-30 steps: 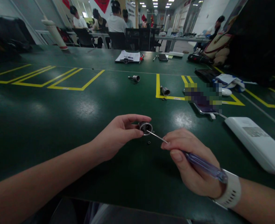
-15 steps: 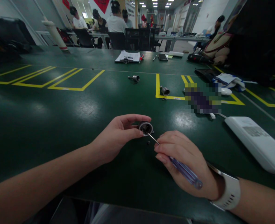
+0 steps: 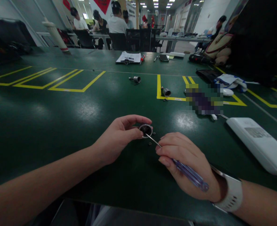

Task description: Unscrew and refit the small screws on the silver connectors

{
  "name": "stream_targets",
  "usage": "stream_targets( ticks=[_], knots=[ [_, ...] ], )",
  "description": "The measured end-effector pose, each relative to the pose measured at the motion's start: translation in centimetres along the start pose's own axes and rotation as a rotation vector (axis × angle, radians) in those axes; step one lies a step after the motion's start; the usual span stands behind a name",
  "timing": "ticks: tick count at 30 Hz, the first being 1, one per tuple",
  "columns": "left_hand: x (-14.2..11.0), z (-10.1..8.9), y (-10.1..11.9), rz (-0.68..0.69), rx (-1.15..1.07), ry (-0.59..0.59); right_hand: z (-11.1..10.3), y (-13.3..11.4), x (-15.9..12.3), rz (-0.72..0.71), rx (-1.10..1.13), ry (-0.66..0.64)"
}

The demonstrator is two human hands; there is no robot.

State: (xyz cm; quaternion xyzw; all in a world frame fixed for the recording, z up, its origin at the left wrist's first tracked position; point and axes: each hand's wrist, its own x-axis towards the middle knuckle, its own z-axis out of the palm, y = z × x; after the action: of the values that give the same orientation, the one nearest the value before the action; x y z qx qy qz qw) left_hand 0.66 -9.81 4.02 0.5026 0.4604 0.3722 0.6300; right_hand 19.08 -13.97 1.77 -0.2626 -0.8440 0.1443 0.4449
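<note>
Between the thumb and fingers of my left hand (image 3: 119, 136) is a small metal cup-shaped part (image 3: 146, 126), its round opening turned toward me. My right hand (image 3: 185, 163) grips a screwdriver (image 3: 191, 175) with a clear purple handle. The thin shaft slants into the opening of the metal part; its tip is hidden inside. Two small dark nuts lie on the green table beside the part, one nut (image 3: 154, 133) to its right and another nut (image 3: 150, 143) just below it.
Two similar metal cup parts lie farther back, one metal part (image 3: 136, 79) near the middle and another metal part (image 3: 166, 91) by the yellow tape. At right rests a white power bank (image 3: 258, 144) with a cable. A clipboard (image 3: 129, 57) lies at the back; people sit beyond.
The metal part has turned and shifted slightly left in my left hand. My right hand and the screwdriver handle have moved slightly right and down, with the shaft still inside the opening.
</note>
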Motion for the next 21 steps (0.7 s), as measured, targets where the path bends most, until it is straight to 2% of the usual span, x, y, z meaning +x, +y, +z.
stream_targets(
  ticks=[8, 10, 16, 21],
  knots=[
    [0.0, 0.0, -0.1, 0.001, 0.009, -0.018, 0.0, 0.2, -0.1, 0.108, 0.129, 0.022],
    [0.0, 0.0, -0.1, 0.002, 0.007, -0.017, 0.0, 0.3, -0.1, 0.183, 0.217, 0.050],
    [0.2, 0.0, -0.1, 0.008, 0.022, 0.005, 0.3, 1.3, -0.4, 0.524, 0.582, 0.187],
    [0.2, -0.1, -0.2, -0.008, 0.031, 0.018, 0.6, 1.8, -0.3, 0.622, 0.770, 0.200]
  ],
)
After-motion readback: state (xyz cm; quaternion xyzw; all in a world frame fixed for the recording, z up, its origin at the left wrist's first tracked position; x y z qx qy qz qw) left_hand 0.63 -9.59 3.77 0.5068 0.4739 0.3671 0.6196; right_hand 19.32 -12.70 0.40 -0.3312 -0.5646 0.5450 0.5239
